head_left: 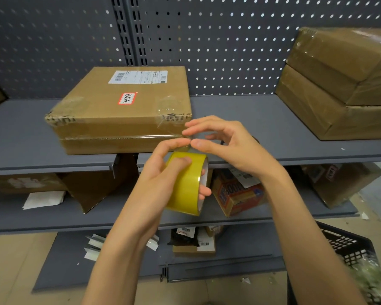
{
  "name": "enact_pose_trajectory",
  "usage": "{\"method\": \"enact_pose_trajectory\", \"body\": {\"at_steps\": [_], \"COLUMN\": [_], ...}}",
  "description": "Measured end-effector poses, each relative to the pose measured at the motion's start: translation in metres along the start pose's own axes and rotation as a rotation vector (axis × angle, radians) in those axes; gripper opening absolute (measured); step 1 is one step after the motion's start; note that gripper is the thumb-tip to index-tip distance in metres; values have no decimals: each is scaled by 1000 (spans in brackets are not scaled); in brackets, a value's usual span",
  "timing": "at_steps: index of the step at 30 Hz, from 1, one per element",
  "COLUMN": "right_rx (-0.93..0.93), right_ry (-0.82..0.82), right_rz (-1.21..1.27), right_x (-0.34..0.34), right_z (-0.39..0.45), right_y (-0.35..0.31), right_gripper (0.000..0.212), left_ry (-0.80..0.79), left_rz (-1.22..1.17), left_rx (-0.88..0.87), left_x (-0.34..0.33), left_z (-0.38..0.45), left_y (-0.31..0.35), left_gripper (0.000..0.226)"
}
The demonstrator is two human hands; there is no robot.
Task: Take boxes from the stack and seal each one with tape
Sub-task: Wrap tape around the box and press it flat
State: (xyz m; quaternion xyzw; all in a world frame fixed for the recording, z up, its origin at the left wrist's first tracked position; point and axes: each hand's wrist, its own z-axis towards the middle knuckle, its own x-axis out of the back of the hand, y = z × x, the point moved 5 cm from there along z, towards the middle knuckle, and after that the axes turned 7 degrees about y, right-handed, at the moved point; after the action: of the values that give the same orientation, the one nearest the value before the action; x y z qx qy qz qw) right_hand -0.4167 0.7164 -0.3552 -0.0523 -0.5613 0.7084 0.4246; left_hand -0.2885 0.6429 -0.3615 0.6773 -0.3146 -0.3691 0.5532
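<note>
A flat cardboard box (123,111) with a white shipping label and a red-edged sticker lies on the top grey shelf (240,124). A clear strip of tape runs along its front seam to its right corner. My left hand (163,172) grips a yellow tape roll (187,183) just below and in front of that corner, fingers through the core. My right hand (224,144) pinches the stretched tape between thumb and forefinger right beside the box's front right corner. Two taped boxes (339,84) are stacked at the right of the same shelf.
A perforated grey back panel (207,40) rises behind the shelf. The lower shelf holds torn cardboard, a white paper, a red and blue carton (238,194) and another box. Small parcels and scraps lie on the bottom shelf. A black plastic crate (348,245) stands at the lower right.
</note>
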Motion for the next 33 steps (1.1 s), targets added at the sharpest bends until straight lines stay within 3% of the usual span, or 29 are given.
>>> {"method": "enact_pose_trajectory", "body": {"at_steps": [6,10,14,17,20,25,28,33], "right_rx": [-14,-28,-27,-3,84,278,220,75], "right_ry": [93,61,46,98,190,277,311,299], "right_rz": [19,49,124,33,-91,-240,-225,-180], "right_x": [-1,-4,-8,-8,-1,3,4,10], "right_z": [4,4,3,5,5,11,22,33], "right_y": [1,-4,-11,-17,-32,-72,-61,-39], "right_gripper": [7,9,11,9,7,9,10,10], "left_ry": [30,26,-114,-87,-15,103,124,-59], "left_rz": [-26,14,66,26,-39,-26,-7,-41], "left_rx": [20,-23,-13,32,64,27,-36,-52], "left_x": [3,4,2,6,12,15,11,-2], "left_z": [-1,-3,-5,-4,-2,-1,-3,-15], "left_y": [-1,-2,-3,-7,-4,-7,-8,-8], "left_gripper": [36,41,63,78,70,23,30,30]}}
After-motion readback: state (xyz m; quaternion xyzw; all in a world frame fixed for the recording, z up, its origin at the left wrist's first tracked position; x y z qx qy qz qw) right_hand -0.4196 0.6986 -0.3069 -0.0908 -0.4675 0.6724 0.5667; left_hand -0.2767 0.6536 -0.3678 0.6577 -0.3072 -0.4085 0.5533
